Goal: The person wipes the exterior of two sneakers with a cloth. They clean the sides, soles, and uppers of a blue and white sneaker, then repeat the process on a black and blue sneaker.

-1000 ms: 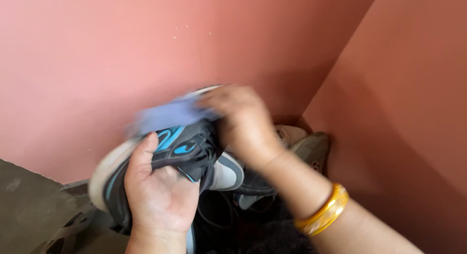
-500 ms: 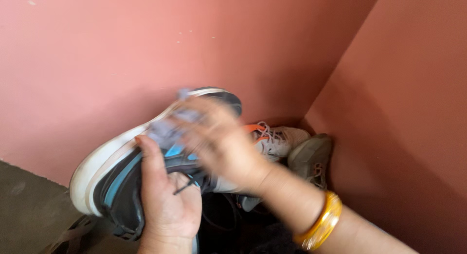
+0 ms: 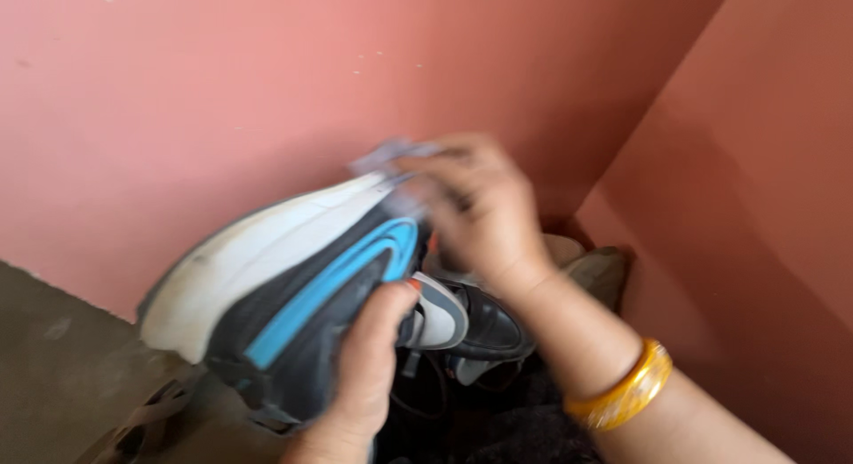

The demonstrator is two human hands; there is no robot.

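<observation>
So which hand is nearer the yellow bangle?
Right. The bangle sits on that wrist, just below the right hand; the left hand holds the sneaker, farther left.

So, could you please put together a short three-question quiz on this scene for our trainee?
1. True or false: the left hand grips the dark sneaker with the blue stripe from below.
2. What does the right hand press against the sneaker's white sole?
A. a brush
B. a pale cloth
C. a sponge
3. What is worn on the right wrist?

Key:
1. True.
2. B, the pale cloth, blurred, shows at the fingertips near the sole's end.
3. A yellow bangle.
</observation>
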